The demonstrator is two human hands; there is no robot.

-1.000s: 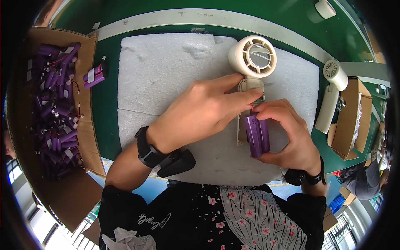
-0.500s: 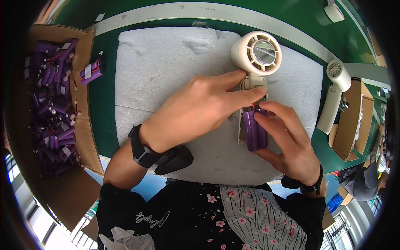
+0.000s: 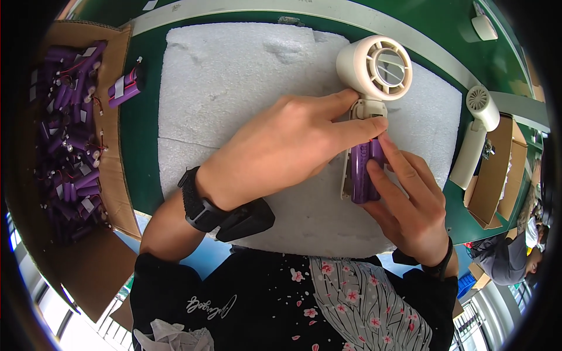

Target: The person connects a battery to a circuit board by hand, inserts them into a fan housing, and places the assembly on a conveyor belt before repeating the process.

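Note:
A cream handheld fan [image 3: 350, 65] lies on the white foam pad, its round head away from me and its handle shell [image 3: 345, 186] pointing toward me. My left hand [image 3: 287, 146] grips the fan at its neck, with finger and thumb around the upper handle. A purple battery pack [image 3: 363, 175] of paired cells sits along the handle, at least partly over the shell. My right hand [image 3: 413, 202] has its fingers closed on the pack's right side and lower end. My fingers hide the pack's upper end and the neck's inside.
At the left stands a cardboard box [image 3: 120, 175] full of purple battery packs. One loose pack [image 3: 124, 89] lies beside it on the green table. Right of the foam pad [image 3: 205, 70] are another cream fan [image 3: 481, 120] and a small open carton [image 3: 492, 187]. Another person [image 3: 506, 257] is far right.
The battery pack has shifted up toward the fan's head and deeper along the handle, pushed by my right hand. Fan and both hands appear slightly farther right and up.

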